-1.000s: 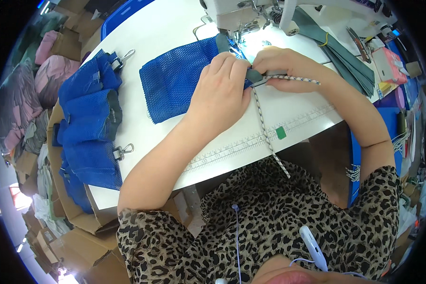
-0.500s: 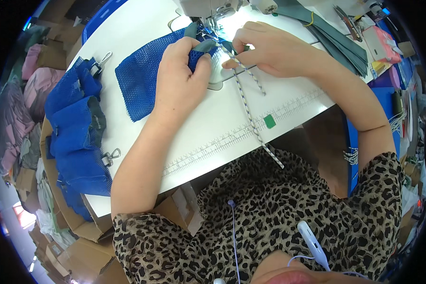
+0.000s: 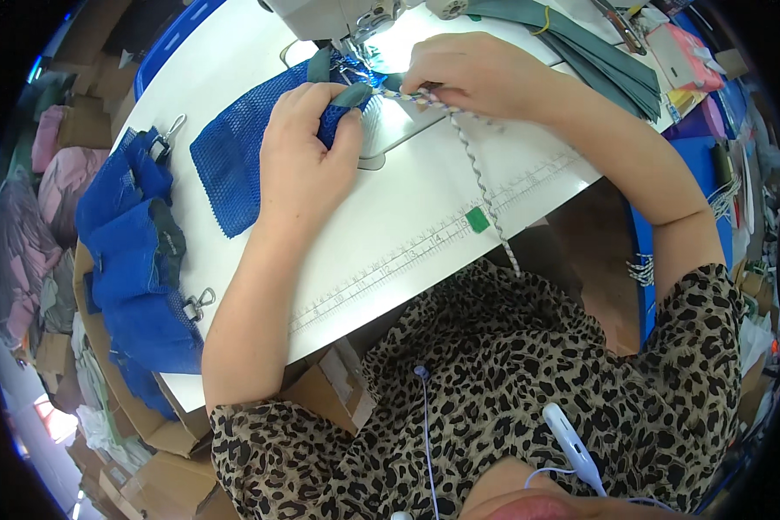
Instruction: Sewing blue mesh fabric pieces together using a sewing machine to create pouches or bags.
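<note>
My left hand [image 3: 306, 147] is closed around the blue mesh fabric [image 3: 234, 143], its thumb and fingers pinching a dark green binding strip [image 3: 352, 95] at the edge. That edge lies by the needle area of a white sewing machine [image 3: 316, 17]. From there a white, patterned braided cord [image 3: 470, 149] runs right to my right hand [image 3: 472, 76], whose fingers are closed on it. One length of the cord hangs across the table toward my lap. The right fingertips are partly hidden behind the knuckles.
Blue mesh pieces with metal snap hooks [image 3: 139, 251] lie at the table's left edge. Dark green strips [image 3: 572, 52] tied in yellow lie at the far right, near snips [image 3: 620, 24] and a pink box [image 3: 685, 56]. A green scrap [image 3: 477, 220] lies by the printed ruler [image 3: 390, 277].
My right hand has drawn nearer the fabric edge, and the cord now stretches sideways to it. The hanging cord has shifted right. The whole view has moved slightly.
</note>
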### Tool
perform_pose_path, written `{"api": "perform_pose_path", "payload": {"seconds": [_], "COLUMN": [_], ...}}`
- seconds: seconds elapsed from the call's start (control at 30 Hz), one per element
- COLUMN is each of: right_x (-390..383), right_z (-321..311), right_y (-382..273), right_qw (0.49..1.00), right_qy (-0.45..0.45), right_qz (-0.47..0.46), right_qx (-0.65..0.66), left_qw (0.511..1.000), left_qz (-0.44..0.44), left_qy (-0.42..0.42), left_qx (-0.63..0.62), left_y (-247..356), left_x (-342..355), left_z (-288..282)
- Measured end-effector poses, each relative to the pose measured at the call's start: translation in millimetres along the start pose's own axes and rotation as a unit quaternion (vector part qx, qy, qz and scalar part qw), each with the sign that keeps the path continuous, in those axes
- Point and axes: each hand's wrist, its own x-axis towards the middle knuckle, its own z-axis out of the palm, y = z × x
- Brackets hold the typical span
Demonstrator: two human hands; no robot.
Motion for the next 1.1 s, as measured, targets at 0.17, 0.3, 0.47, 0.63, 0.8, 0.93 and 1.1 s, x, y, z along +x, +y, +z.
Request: {"api": "perform_pose_path", "payload": {"seconds": [0.17, 0.3, 0.47, 0.63, 0.8, 0.93, 1.1], "right_x": [2.2, 2.5, 4.5, 9.5, 3.8, 3.8, 10.1], "right_z": [-5.2, -6.4, -9.3, -4.4, 5.0, 5.9, 11.7], "right_y": [-1.2, 7.9, 4.7, 4.7, 14.8, 16.2, 5.5], "right_qw": [0.999, 0.999, 0.998, 0.988, 0.994, 0.998, 0.995], "right_qy": [-0.029, -0.023, -0.04, -0.047, 0.007, 0.016, 0.033], "right_qz": [-0.012, -0.016, -0.034, -0.087, -0.083, -0.038, -0.067], "right_qx": [0.01, 0.025, -0.031, -0.118, -0.067, -0.045, -0.059], "left_qw": [1.0, 1.0, 0.999, 1.0, 1.0, 1.0, 0.998], "left_qz": [0.0, -0.001, -0.001, 0.011, 0.007, 0.0, 0.041], "left_qy": [-0.013, -0.014, -0.019, -0.007, -0.004, -0.006, -0.008], "left_qx": [0.017, 0.021, 0.029, 0.025, 0.022, 0.028, 0.042], "left_y": [-0.6, 0.3, -1.2, -5.0, -2.1, -3.5, -7.0], "left_x": [1.0, 2.7, 4.2, 3.1, 3.1, 3.8, 2.7], "left_z": [-2.4, -1.8, -0.9, -1.0, 0.5, 1.1, 0.3]}}
